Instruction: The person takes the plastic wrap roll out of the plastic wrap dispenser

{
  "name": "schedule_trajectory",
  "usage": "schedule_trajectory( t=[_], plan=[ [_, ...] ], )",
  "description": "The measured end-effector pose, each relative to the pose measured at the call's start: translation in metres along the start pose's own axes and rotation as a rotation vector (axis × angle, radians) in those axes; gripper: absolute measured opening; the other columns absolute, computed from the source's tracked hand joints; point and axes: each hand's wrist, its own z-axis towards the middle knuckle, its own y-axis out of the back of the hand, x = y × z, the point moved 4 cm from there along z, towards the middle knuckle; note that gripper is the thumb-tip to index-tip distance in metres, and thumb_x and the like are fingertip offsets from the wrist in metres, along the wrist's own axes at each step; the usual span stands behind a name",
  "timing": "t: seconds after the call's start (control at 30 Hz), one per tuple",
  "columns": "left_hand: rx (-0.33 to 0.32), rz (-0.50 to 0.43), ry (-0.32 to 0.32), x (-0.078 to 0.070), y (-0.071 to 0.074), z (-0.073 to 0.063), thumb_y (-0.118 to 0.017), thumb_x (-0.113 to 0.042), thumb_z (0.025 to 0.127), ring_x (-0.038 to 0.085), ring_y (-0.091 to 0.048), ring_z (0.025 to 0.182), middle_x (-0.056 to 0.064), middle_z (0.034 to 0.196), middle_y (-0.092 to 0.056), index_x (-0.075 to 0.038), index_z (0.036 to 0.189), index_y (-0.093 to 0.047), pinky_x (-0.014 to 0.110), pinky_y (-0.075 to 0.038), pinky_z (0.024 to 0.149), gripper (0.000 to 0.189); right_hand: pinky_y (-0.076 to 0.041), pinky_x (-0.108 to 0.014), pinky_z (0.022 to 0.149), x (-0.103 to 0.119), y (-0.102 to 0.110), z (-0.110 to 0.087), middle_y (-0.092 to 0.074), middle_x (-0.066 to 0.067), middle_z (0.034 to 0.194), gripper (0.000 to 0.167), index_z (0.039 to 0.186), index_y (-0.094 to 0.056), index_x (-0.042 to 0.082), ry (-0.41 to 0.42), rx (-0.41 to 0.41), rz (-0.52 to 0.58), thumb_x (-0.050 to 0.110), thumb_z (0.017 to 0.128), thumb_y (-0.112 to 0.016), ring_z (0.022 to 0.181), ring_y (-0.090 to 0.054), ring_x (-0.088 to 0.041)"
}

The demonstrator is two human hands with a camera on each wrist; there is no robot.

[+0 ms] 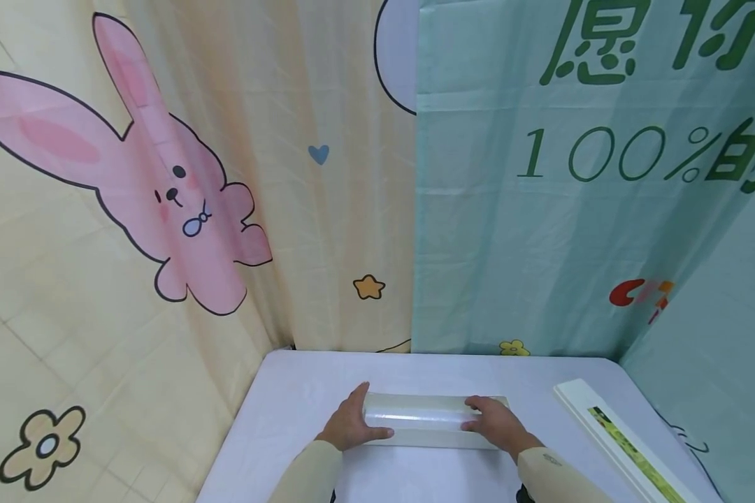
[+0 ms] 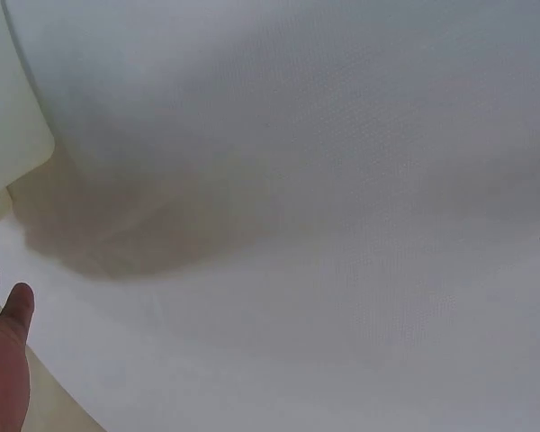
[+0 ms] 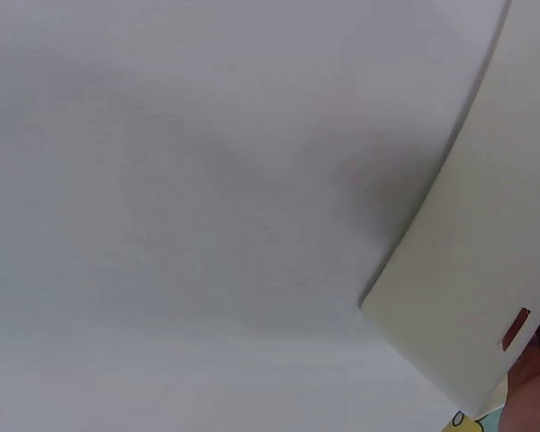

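Note:
A roll of clear plastic film lies crosswise along a pale, flat-sided holder over the table. My left hand holds the left end, thumb along the front and fingers spread toward the back. At the other end, my right hand grips the roll with its thumb and fingers on either side. In the left wrist view, a rounded corner of the holder shows above my fingertips. The right wrist view shows the holder's flat side with a small slot near its end, and part of my hand beside it.
A long white box with a yellow-green printed strip lies slanted on the table's right side. The white-covered table meets printed curtains at the back and both sides.

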Motion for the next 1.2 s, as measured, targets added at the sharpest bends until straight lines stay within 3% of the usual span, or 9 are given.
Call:
schedule_trajectory(
  t=[0.27,0.47,0.57,0.9,1.2],
  plan=[
    [-0.044,0.041,-0.054,0.012,-0.012,0.001,-0.093,-0.054,0.064,0.037,-0.057,0.123,0.017,0.149,-0.05,-0.003,0.151,-0.038,0.064,-0.048,0.105,0.115,-0.049,-0.055,0.108,-0.007,-0.014,0.008,-0.068,-0.014,0.129,0.057,0.127,-0.067,0.007,0.011,0.023,0.053,0.026,0.077,-0.088,0.125,-0.061,-0.036],
    [-0.056,-0.045,-0.001,0.022,-0.017,-0.001,-0.095,-0.049,0.063,0.037,-0.053,0.133,0.016,0.155,-0.045,-0.007,0.152,-0.038,0.064,-0.042,0.114,0.113,-0.048,-0.056,0.109,-0.007,-0.02,0.011,-0.068,-0.014,0.128,0.052,0.12,-0.069,0.007,-0.009,0.012,0.106,0.022,0.074,-0.089,0.124,-0.06,-0.036],
    [-0.065,-0.075,0.027,0.025,-0.017,-0.002,-0.096,-0.047,0.063,0.034,-0.055,0.128,0.014,0.152,-0.047,-0.009,0.15,-0.04,0.064,-0.043,0.112,0.11,-0.048,-0.056,0.109,-0.003,-0.02,0.01,-0.068,-0.014,0.128,0.046,0.115,-0.069,0.008,0.0,0.013,0.096,0.02,0.076,-0.088,0.123,-0.06,-0.036],
    [-0.116,-0.075,0.063,0.031,-0.018,-0.002,-0.095,-0.05,0.063,0.03,-0.061,0.119,0.01,0.148,-0.051,-0.016,0.151,-0.041,0.061,-0.05,0.106,0.109,-0.04,-0.06,0.116,0.004,-0.021,0.011,-0.06,-0.018,0.143,0.045,0.12,-0.07,0.008,0.012,0.038,0.042,0.018,0.08,-0.086,0.138,-0.049,-0.044],
    [-0.108,-0.108,0.081,0.028,-0.021,0.007,-0.095,-0.049,0.063,0.026,-0.06,0.117,0.007,0.146,-0.051,-0.019,0.15,-0.039,0.06,-0.049,0.108,0.107,-0.042,-0.059,0.115,0.0,-0.014,0.014,-0.064,-0.015,0.137,0.038,0.119,-0.07,0.01,0.071,0.031,-0.048,0.02,0.084,-0.082,0.134,-0.053,-0.042]
  ],
)
